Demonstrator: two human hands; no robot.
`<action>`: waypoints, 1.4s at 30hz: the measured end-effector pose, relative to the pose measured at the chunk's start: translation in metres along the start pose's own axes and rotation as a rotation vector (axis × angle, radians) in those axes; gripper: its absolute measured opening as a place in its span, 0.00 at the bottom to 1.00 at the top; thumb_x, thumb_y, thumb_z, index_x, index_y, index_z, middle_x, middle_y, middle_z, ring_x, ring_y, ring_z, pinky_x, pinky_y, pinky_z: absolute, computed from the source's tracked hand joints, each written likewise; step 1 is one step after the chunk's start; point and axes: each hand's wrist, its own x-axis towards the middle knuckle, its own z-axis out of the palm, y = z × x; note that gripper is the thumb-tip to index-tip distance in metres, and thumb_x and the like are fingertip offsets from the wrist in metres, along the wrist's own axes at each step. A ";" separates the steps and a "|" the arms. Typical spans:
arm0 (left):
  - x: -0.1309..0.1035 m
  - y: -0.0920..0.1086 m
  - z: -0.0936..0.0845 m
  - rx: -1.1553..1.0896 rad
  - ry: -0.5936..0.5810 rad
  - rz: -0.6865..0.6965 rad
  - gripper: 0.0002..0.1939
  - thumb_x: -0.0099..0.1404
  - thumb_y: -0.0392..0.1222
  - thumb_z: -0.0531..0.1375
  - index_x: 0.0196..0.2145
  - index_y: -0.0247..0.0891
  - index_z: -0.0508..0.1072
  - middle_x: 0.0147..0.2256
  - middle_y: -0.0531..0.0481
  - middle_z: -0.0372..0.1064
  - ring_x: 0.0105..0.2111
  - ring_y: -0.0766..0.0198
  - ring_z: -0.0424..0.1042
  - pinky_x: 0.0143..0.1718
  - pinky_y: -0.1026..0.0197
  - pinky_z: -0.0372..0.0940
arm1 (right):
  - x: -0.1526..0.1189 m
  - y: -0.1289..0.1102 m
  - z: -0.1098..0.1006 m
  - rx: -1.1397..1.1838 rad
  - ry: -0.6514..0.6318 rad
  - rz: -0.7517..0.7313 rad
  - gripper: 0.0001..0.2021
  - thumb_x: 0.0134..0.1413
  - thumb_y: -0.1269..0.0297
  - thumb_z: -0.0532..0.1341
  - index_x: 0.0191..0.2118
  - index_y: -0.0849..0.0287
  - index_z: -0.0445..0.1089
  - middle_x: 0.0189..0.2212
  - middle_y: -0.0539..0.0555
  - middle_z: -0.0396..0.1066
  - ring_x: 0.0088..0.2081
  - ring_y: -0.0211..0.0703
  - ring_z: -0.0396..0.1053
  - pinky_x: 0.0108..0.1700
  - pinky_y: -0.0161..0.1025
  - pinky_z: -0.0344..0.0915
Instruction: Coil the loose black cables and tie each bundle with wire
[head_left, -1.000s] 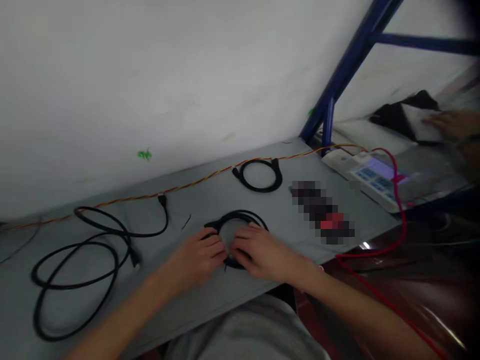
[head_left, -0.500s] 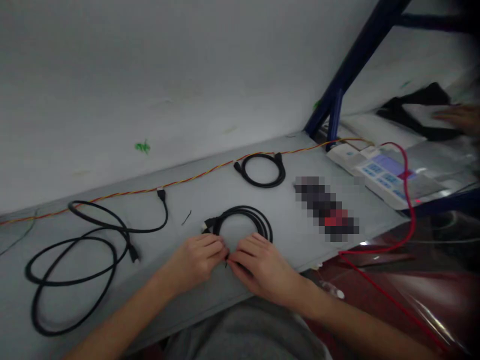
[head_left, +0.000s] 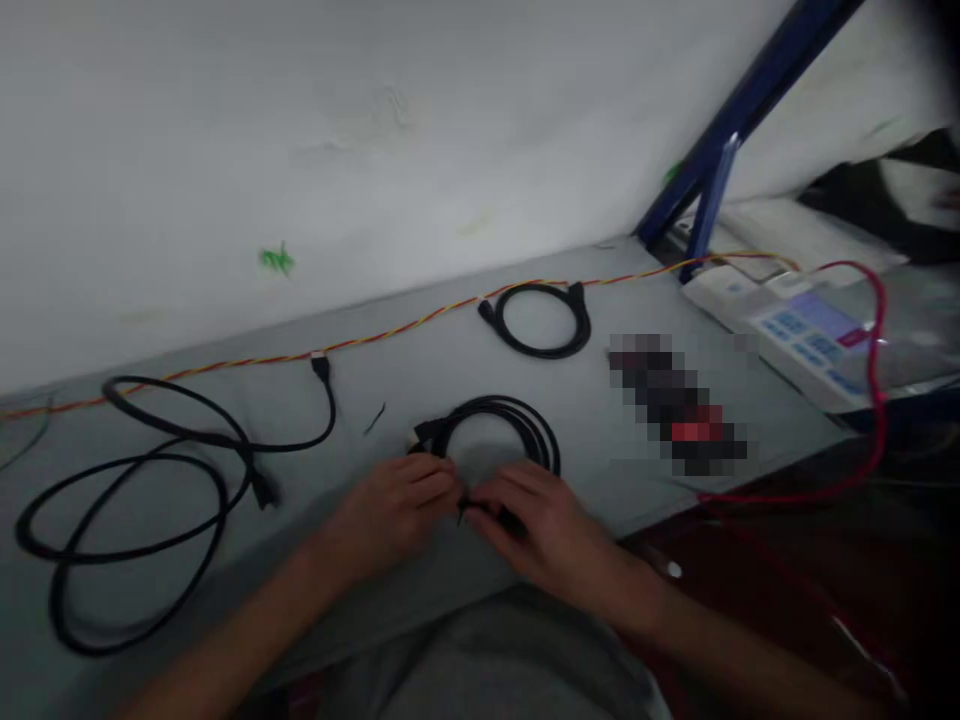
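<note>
A coiled black cable (head_left: 536,420) with a plug at its left end lies on the grey table, and both hands are at its near side. My left hand (head_left: 409,505) is closed, its fingertips pinched at a thin black twist tie (head_left: 463,512) on the coil. From the other side, the thumb and fingers of my right hand (head_left: 544,525) pinch the same tie; the near part of the coil is hidden under them. A second short black twist tie (head_left: 375,418) lies loose to the left of the coil.
A loosely looped black cable (head_left: 221,500) spreads over the table's left part. Behind my hands lies another small cable coil (head_left: 587,325). A pixelated dark and red object (head_left: 679,410), a red cord (head_left: 877,400) and a white scale-like device (head_left: 795,335) are to the right. A twisted red-yellow wire (head_left: 405,325) runs along the wall.
The view has shifted slightly, and the picture is darker over my arms. My fingertips have drawn a little apart at the tie, while both hands stay at the coil's near side.
</note>
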 end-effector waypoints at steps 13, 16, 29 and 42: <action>-0.004 0.003 -0.006 -0.103 -0.025 -0.094 0.15 0.70 0.33 0.60 0.53 0.34 0.76 0.48 0.42 0.80 0.52 0.55 0.78 0.56 0.52 0.74 | -0.007 -0.001 0.011 -0.161 0.041 -0.043 0.05 0.69 0.65 0.62 0.39 0.59 0.72 0.35 0.55 0.68 0.38 0.49 0.65 0.42 0.46 0.66; -0.006 0.003 -0.012 -0.153 -0.068 -0.127 0.20 0.68 0.38 0.63 0.57 0.37 0.75 0.55 0.42 0.78 0.56 0.54 0.76 0.59 0.49 0.73 | -0.007 -0.001 0.011 -0.178 0.016 -0.043 0.07 0.69 0.66 0.61 0.37 0.59 0.71 0.35 0.55 0.68 0.39 0.49 0.65 0.43 0.46 0.66; -0.008 0.014 -0.005 -0.199 0.049 -0.129 0.11 0.71 0.29 0.60 0.46 0.41 0.78 0.56 0.50 0.76 0.66 0.57 0.64 0.72 0.44 0.57 | -0.010 0.003 0.010 -0.098 0.004 -0.041 0.04 0.69 0.66 0.62 0.41 0.58 0.73 0.36 0.54 0.69 0.40 0.49 0.65 0.45 0.47 0.65; 0.008 0.024 0.003 -0.227 -0.078 -0.311 0.07 0.71 0.30 0.53 0.40 0.40 0.67 0.42 0.48 0.73 0.52 0.56 0.69 0.68 0.40 0.53 | -0.009 0.000 0.006 -0.013 0.004 -0.016 0.03 0.68 0.71 0.61 0.44 0.59 0.70 0.45 0.59 0.70 0.47 0.51 0.66 0.50 0.50 0.68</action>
